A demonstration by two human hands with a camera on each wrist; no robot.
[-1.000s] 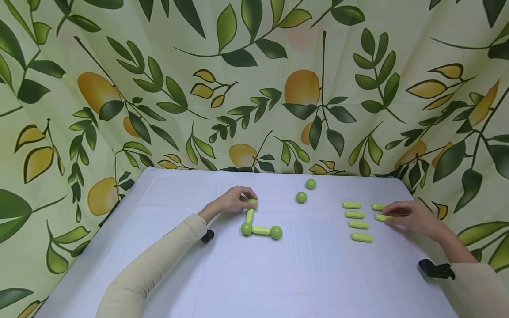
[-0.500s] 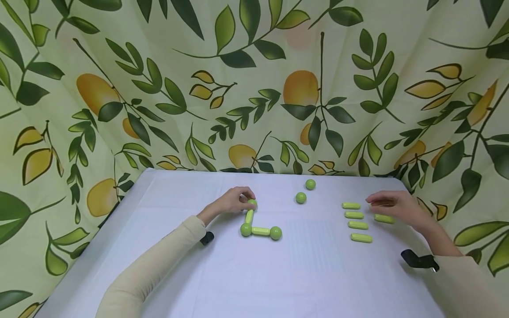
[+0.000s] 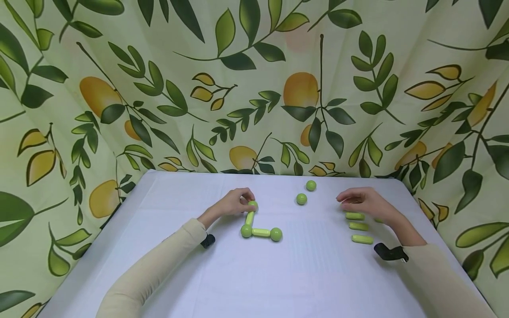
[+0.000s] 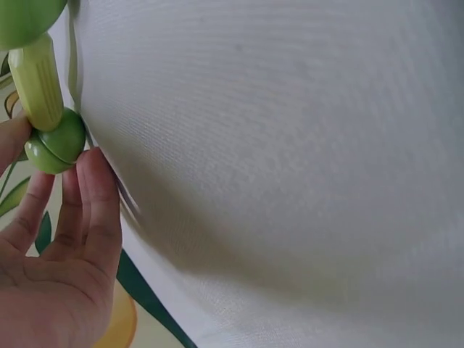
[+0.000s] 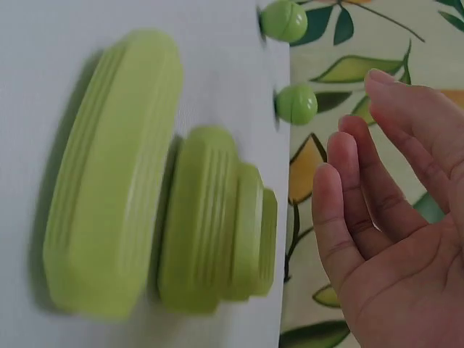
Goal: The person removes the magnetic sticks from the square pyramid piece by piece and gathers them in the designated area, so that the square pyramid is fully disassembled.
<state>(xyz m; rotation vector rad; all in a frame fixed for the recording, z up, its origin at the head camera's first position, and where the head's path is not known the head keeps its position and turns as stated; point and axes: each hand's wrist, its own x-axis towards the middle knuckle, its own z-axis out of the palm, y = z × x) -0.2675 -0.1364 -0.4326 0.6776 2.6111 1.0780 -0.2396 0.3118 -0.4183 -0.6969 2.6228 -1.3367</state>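
My left hand (image 3: 235, 202) pinches a green ball (image 4: 56, 141) between thumb and fingers. That ball caps the far end of a joined L shape: a ridged light-green rod (image 3: 249, 218), a corner ball (image 3: 246, 231), a second rod (image 3: 261, 232) and an end ball (image 3: 276, 234). Over the far end of a row of loose rods (image 3: 358, 226), my right hand (image 3: 367, 203) hovers with fingers extended and apart. Nothing shows between those fingers in the right wrist view, where several rods (image 5: 112, 174) lie on the cloth below. The hand hides the farthest rod in the head view.
Two loose green balls (image 3: 301, 199) lie toward the back, between my hands. Another rod (image 3: 378, 220) peeks out from behind my right hand. White cloth covers the table (image 3: 254, 278); a leaf-and-fruit patterned curtain (image 3: 254, 88) hangs along its back edge.
My right hand has left the rods on the far right and moved leftward over the row, letting go of the rod it touched. My left hand keeps its pinch on the ball.
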